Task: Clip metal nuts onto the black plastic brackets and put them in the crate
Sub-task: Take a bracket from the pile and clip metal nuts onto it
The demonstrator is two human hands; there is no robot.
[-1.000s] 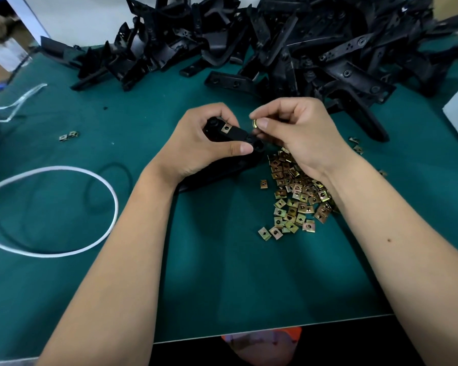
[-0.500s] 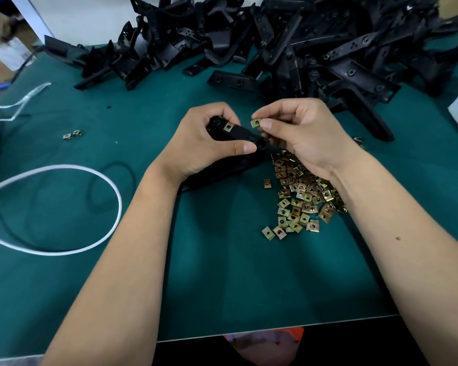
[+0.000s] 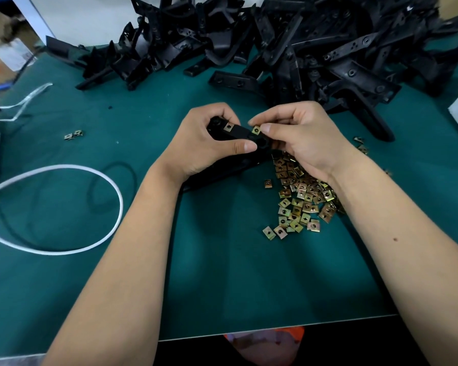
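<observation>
No text, label, brand, number or sign can be read anywhere in the head view.

One head-worn wide-angle view only, looking forward and steeply down over the person's forearms onto the green table (image 3: 222, 273). Both hands sit near frame centre at close range; the table's near edge runs along the bottom, and the bracket pile (image 3: 315, 48) fills the far top. No second view shares the scene.
</observation>
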